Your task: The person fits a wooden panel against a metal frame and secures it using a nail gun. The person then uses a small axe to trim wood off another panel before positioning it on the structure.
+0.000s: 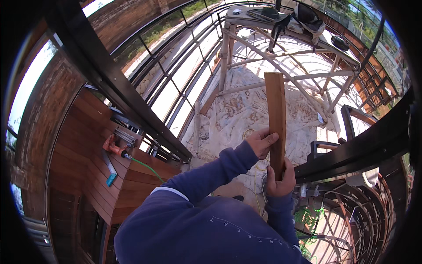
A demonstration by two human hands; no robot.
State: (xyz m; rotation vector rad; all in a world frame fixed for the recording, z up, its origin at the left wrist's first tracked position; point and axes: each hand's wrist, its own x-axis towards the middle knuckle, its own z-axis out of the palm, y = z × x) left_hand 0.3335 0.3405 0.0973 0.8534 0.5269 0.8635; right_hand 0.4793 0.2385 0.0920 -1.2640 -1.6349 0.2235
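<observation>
I hold a narrow brown wooden plank (276,114) upright in front of me with both hands. My left hand (262,142) presses its fingers against the plank's left edge about midway up. My right hand (280,179) is wrapped around the plank's lower end. Both arms are in dark blue sleeves (211,169). The plank's top end stands free above a stained, pale floor (237,110) below.
A black metal beam (110,81) runs diagonally at left, another (356,149) at right. On the wooden decking (83,149) lie an orange power tool (111,146) with a green hose (147,169) and a teal-handled tool (110,171). A pale timber scaffold (272,57) carries bags (305,17).
</observation>
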